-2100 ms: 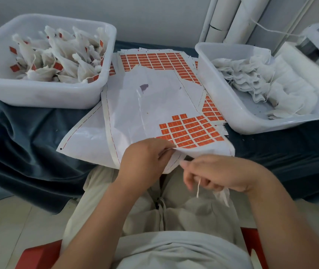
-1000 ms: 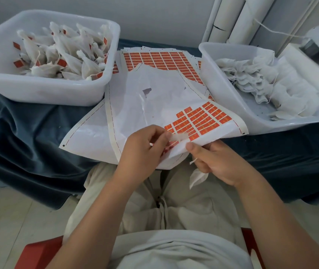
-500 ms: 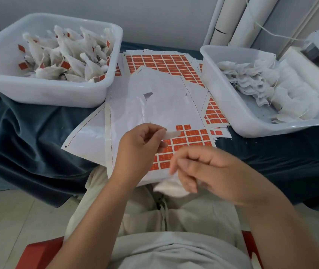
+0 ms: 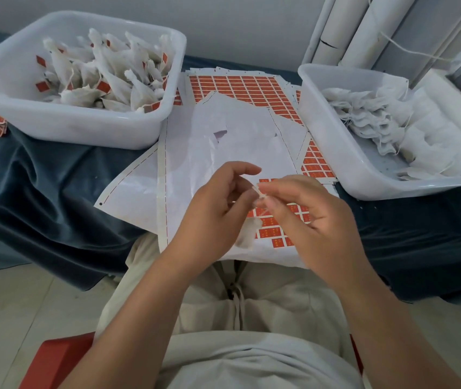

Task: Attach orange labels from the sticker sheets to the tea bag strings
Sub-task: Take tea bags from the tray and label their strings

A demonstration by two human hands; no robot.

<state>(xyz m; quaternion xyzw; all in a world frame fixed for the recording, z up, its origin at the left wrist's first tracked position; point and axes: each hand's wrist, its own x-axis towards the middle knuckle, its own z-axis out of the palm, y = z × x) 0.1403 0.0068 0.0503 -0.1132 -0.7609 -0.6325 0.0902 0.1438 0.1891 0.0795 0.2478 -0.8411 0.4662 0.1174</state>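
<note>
Left hand [image 4: 215, 217], right hand [image 4: 313, 220], fingers [image 4: 273, 188] pinching tip to tip

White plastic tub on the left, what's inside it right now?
The white plastic tub on the left holds a heap of white tea bags, with orange labels showing among them. Whatever lies under the heap, and the tub's floor, is covered.

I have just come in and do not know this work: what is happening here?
A seated person's left hand and right hand pinch a small label together above the sticker sheet; a tea bag hangs just below them. The left tub holds bags with orange labels, the right tub bags without.
</note>
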